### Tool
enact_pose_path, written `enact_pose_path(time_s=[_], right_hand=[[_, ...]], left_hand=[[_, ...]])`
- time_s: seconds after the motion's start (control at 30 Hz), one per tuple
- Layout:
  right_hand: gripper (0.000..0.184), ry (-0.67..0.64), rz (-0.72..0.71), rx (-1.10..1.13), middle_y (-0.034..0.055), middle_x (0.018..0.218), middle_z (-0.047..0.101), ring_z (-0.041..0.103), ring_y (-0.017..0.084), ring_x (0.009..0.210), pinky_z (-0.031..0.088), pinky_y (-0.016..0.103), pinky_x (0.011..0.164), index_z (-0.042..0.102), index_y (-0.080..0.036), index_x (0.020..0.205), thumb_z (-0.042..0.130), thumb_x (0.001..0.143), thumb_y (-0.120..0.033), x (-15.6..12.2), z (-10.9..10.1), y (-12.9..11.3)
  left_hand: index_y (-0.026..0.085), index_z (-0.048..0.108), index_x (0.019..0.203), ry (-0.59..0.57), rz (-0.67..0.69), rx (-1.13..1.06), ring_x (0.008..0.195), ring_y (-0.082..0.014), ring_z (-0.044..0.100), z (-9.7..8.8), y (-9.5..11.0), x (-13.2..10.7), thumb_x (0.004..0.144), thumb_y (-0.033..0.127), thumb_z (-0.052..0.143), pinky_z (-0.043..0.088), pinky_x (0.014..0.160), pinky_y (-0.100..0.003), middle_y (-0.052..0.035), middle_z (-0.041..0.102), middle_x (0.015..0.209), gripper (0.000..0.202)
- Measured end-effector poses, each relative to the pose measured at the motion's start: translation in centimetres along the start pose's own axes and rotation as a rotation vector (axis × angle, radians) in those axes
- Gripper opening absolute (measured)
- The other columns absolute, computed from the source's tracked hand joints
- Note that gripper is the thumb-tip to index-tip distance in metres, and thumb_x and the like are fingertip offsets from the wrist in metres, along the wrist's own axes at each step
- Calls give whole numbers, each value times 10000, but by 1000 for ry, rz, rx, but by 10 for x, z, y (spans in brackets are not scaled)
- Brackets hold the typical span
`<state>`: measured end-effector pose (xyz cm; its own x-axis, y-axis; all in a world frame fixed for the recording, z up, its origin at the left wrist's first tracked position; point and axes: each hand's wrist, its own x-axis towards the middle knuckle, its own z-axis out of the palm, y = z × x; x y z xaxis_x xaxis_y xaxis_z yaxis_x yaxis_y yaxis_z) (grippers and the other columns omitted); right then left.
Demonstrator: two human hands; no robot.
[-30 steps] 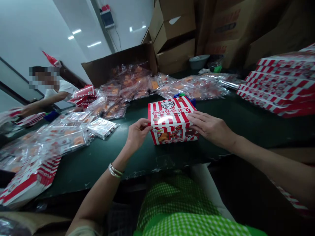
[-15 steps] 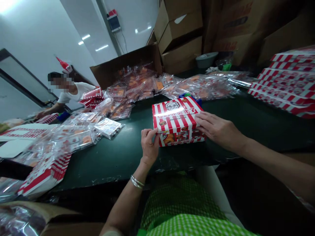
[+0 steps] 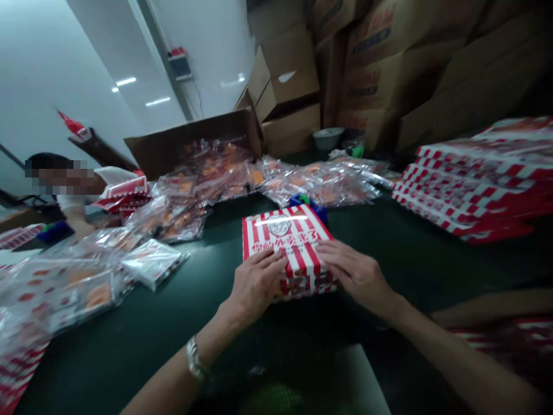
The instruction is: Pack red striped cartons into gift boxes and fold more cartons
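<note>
A red-and-white striped carton (image 3: 287, 236) with a cartoon face on its lid stands on the dark green table (image 3: 181, 323) in front of me. My left hand (image 3: 256, 282) lies on the carton's near left part, fingers curled over the lid and front edge. My right hand (image 3: 352, 274) rests on the near right part, fingers pressed flat on the lid. Both hands touch the carton. A metal bracelet (image 3: 195, 361) sits on my left wrist.
Clear packets of orange snacks (image 3: 302, 184) cover the table's far side and left. An open brown box (image 3: 190, 144) holds more. Flat striped cartons (image 3: 470, 190) are stacked at right. Cardboard boxes (image 3: 289, 104) line the back. Another person (image 3: 73, 184) sits at far left.
My left hand has moved from the carton's left corner onto its lid. My right hand has slid nearer the front. The view has tilted down and closer.
</note>
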<state>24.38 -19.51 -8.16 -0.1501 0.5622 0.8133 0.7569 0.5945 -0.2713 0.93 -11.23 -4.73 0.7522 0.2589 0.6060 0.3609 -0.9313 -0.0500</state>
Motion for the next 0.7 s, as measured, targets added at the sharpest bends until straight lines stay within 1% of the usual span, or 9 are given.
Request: enact_pose_path(time_s=[0.1, 0.2, 0.27, 0.33, 0.43, 0.47, 0.53, 0.6, 0.7], right_hand=[[225, -16, 175, 217, 24, 1114, 700, 611, 199, 1125, 502, 355, 990, 674, -251, 1036, 538, 898, -134, -9, -14, 4], [168, 157, 520, 360, 34, 1174, 673, 631, 224, 1091, 548, 366, 917, 671, -255, 1003, 528, 916, -264, -12, -29, 29], [223, 245, 749, 262, 77, 1199, 652, 646, 252, 1051, 551, 413, 896, 652, -232, 1026, 527, 895, -363, -3, -30, 59], [359, 197, 895, 98, 129, 1187, 645, 630, 303, 1063, 525, 471, 910, 625, -197, 1083, 614, 802, -420, 15, -17, 94], [763, 104, 958, -15, 197, 1317, 538, 484, 386, 1234, 428, 530, 1000, 514, -151, 1264, 784, 596, -405, 47, 24, 135], [845, 81, 963, -39, 208, 1361, 493, 442, 393, 1270, 401, 531, 1021, 460, -144, 1318, 792, 582, -394, 56, 38, 143], [851, 25, 972, -73, 219, 1355, 495, 467, 382, 1251, 408, 515, 1009, 383, -135, 1377, 747, 647, -379, 64, 57, 150], [786, -34, 992, -93, 221, 1234, 590, 571, 369, 1134, 457, 496, 947, 362, -116, 1384, 691, 713, -359, 57, 56, 148], [767, -86, 1028, -136, 185, 1134, 653, 632, 350, 1029, 472, 481, 919, 357, -131, 1378, 685, 718, -344, 21, 18, 137]], left_hand=[[183, 629, 1134, -95, 48, -78, 1071, -229, 643, -8, -7, 0, 931, 204, 451, 567, 901, -426, -57, 702, 1134, 271], [218, 641, 1106, -29, 31, -157, 1048, -208, 652, -7, -14, 0, 929, 242, 477, 599, 844, -368, -41, 715, 1101, 242], [209, 645, 1092, 39, 49, -171, 1020, -199, 663, -3, -17, 1, 931, 254, 476, 616, 795, -326, -51, 724, 1070, 238], [190, 650, 1074, 84, 102, -144, 976, -198, 681, -1, -18, 4, 930, 260, 478, 626, 754, -308, -56, 735, 1034, 235], [172, 670, 1000, 131, 182, -94, 883, -190, 710, -3, -18, 12, 925, 268, 498, 631, 700, -279, -47, 754, 956, 211], [170, 677, 973, 148, 195, -83, 856, -185, 716, -4, -19, 15, 925, 271, 501, 629, 688, -266, -43, 758, 931, 208], [169, 688, 928, 162, 203, -59, 815, -175, 723, -5, -20, 18, 928, 279, 503, 626, 664, -244, -34, 762, 892, 215], [167, 698, 899, 161, 217, -31, 794, -173, 728, -5, -21, 19, 933, 284, 500, 625, 653, -238, -27, 764, 872, 232], [164, 712, 897, 141, 223, -13, 812, -180, 728, -1, -22, 13, 940, 268, 482, 628, 666, -250, -31, 763, 885, 256]])
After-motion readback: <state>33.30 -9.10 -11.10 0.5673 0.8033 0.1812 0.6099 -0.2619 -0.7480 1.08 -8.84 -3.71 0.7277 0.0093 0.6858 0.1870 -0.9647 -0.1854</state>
